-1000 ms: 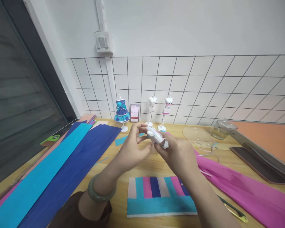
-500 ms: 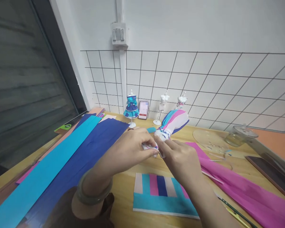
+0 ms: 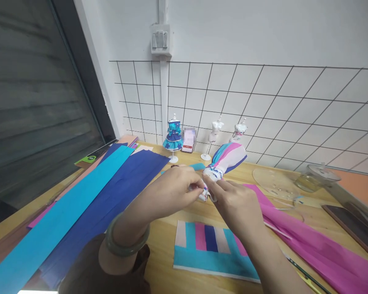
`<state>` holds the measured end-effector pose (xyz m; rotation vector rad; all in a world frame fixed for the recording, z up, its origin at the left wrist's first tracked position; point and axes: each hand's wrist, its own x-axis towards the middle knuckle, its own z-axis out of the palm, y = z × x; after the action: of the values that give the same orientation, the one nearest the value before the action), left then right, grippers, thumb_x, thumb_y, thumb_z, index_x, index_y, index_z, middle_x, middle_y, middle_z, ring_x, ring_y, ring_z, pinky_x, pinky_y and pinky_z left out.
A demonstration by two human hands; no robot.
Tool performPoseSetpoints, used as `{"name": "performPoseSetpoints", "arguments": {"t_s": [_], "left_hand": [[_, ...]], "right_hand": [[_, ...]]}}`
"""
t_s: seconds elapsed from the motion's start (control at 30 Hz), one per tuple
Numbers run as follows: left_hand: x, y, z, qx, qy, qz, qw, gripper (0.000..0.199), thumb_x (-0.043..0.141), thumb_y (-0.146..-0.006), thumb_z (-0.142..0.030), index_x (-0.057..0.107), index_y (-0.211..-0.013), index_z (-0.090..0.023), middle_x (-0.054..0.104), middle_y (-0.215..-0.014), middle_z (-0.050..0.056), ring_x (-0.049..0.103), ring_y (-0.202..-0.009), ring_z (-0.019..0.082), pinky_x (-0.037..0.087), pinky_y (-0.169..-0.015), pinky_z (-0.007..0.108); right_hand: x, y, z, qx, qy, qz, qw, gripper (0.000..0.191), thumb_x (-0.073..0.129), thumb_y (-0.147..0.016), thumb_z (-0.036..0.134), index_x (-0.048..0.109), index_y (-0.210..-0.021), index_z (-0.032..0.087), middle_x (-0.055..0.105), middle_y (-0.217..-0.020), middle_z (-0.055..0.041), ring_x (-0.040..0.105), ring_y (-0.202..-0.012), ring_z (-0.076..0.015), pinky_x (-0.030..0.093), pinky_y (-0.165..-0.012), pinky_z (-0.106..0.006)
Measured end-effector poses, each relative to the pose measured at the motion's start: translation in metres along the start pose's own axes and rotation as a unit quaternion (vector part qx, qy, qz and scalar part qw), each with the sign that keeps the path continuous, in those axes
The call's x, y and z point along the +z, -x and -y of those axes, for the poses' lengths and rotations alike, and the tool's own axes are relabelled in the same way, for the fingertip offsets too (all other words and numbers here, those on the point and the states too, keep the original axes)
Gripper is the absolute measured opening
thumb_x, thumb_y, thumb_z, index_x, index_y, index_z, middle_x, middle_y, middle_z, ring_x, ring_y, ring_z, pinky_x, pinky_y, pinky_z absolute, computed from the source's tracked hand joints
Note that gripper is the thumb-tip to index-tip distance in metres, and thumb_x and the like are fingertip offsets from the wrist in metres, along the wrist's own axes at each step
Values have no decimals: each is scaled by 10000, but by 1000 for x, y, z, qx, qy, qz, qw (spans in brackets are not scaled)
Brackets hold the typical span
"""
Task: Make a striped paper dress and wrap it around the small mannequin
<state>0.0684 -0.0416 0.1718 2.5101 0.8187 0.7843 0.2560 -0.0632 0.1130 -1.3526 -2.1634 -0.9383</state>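
Observation:
A miniature dress form [image 3: 214, 174] lies tilted between my hands, its white upper part patterned in blue and pink. From its waist a skirt [image 3: 230, 157] striped in turquoise, pink, white and dark blue fans out toward the wall. My right hand [image 3: 233, 200] is closed around the form's near side, index finger along the white bodice. My left hand [image 3: 184, 185] has thumb and index finger pinched together at the form's near end; whatever small piece they hold is hidden. Below the hands lies a striped panel [image 3: 211, 261] with a turquoise lower band.
Turquoise [image 3: 79, 204] and dark blue [image 3: 122, 183] crepe paper strips cover the left side. Magenta paper [image 3: 313, 232], scissors [image 3: 306, 269] and a dark phone [image 3: 352, 228] lie right. Behind stand a dressed form [image 3: 173, 136], bare form [image 3: 215, 132], lit phone [image 3: 188, 141] and glass jar [image 3: 317, 179].
The view has shifted slightly, so everything sits a little further right. My left fingertips have pinched closer together at the form's near end. My right hand keeps its grip.

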Motion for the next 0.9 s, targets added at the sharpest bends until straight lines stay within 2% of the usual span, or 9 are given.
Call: {"name": "performPoseSetpoints", "arguments": {"t_s": [0.13,0.37,0.6,0.7,0.8,0.9], "left_hand": [[0,-1,-1,-11,-17,2,1000,260,456,-828,-134,643,-659,-197,628,-683,-4,538,-657,135,358,-595,268],[1,-2,0,-62,64,-32,996,232,476,-806,-204,648,-651,-194,621,-622,-3,544,-597,132,380,-552,255],[-1,-6,4,-130,144,-79,978,206,493,-819,-265,672,-740,-201,670,-735,1,594,-679,147,429,-570,249],[0,-10,11,-132,218,-107,961,186,524,-823,-278,668,-760,-179,673,-768,23,615,-747,162,485,-662,282],[1,-13,17,-138,330,-136,924,156,580,-809,-287,648,-753,-157,669,-768,33,646,-767,165,533,-755,328],[1,-15,20,-143,406,-164,888,158,615,-797,-291,628,-725,-151,665,-776,29,667,-746,156,560,-763,327]], "right_hand": [[1,0,0,3,3,12,1000,316,531,-848,115,667,-1119,203,600,-585,13,519,-501,-129,173,-460,-279],[2,0,-3,9,-1,-1,1000,330,514,-837,111,680,-1104,212,591,-563,12,494,-475,-116,173,-462,-274],[-3,-1,-10,13,-38,-50,998,361,481,-816,74,692,-1087,185,576,-543,13,467,-467,-105,203,-465,-262],[-7,-2,-11,12,-44,-81,996,353,472,-836,65,687,-1094,171,587,-550,13,453,-466,-97,217,-464,-254],[-10,-2,-12,21,-46,-103,993,322,497,-854,84,686,-1100,169,625,-583,10,462,-480,-96,231,-467,-250],[-11,-1,-14,34,-48,-120,991,308,506,-854,94,693,-1091,157,628,-583,8,448,-476,-102,254,-473,-248]]}}
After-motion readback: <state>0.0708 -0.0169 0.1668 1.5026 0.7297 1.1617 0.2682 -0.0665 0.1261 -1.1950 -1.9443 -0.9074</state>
